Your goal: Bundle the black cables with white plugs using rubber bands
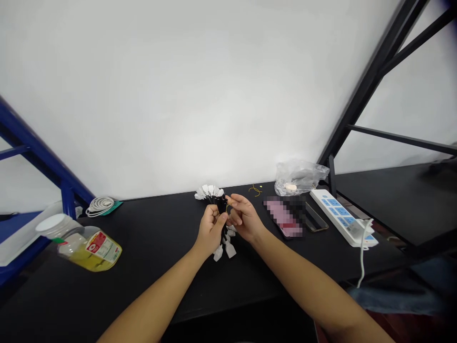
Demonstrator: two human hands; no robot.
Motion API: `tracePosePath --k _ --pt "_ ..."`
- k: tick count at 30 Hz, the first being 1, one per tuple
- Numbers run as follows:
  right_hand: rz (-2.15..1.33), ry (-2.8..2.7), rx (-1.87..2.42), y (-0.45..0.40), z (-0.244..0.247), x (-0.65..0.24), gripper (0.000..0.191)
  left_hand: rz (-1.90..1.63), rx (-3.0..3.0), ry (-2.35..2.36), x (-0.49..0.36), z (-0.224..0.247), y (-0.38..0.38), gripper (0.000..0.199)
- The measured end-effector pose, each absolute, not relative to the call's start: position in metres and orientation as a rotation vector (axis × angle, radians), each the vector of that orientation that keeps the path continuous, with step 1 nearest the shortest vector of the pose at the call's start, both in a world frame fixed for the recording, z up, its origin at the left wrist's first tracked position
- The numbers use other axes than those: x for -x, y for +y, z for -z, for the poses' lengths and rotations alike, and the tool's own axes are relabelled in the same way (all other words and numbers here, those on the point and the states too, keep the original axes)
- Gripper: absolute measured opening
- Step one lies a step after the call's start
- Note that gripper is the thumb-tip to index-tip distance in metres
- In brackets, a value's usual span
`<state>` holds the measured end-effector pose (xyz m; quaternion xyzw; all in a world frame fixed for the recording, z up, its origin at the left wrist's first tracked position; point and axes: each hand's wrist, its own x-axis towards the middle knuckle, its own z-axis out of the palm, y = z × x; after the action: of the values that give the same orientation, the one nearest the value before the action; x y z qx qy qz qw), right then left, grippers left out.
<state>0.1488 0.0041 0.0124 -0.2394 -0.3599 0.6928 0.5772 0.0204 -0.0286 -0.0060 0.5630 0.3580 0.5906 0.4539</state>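
Note:
My left hand (212, 229) is closed around a bundle of black cables (222, 204) just above the middle of the table. White connectors (210, 190) fan out from the bundle's far end, and more white connectors (230, 249) hang below my hands on the near side. My right hand (247, 218) is closed beside the bundle, its thumb and forefinger pinched at the cables' right side. A thin yellow strand (229, 206) shows between those fingers and the bundle. Whether it passes fully round the cables is hidden.
Yellow strands (254, 190) lie near the wall. To the right are a crumpled clear bag (300, 177), a pixelated phone (284, 216), another dark phone-like slab (316, 216) and a white power strip (339, 214). At left are a jar of yellow liquid (85, 247) and a coiled white cable (100, 206).

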Motion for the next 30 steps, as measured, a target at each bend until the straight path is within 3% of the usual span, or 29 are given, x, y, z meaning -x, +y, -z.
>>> tracePosePath --k 9,15,20,24,30 --pt "-1.233 -1.099 0.735 0.0 -0.021 -0.15 0.03 -1.424 -1.59 0.939 -0.015 0.001 -0.036 0.028" --pt "-1.226 -1.066 0.639 0.0 -0.02 -0.154 0.076 -1.456 -1.55 0.926 -0.021 0.006 -0.038 0.035" --pt "-1.313 -1.171 0.605 0.0 -0.027 -0.163 0.095 -1.364 -1.672 1.013 -0.014 0.005 -0.039 0.037" --pt "-1.325 -1.212 0.644 -0.001 -0.034 -0.168 0.095 -1.277 -1.862 1.067 -0.006 -0.004 -0.037 0.031" --pt "-1.244 -1.352 0.643 -0.004 -0.034 -0.171 0.079 -1.234 -2.019 1.057 -0.003 -0.012 -0.035 0.029"
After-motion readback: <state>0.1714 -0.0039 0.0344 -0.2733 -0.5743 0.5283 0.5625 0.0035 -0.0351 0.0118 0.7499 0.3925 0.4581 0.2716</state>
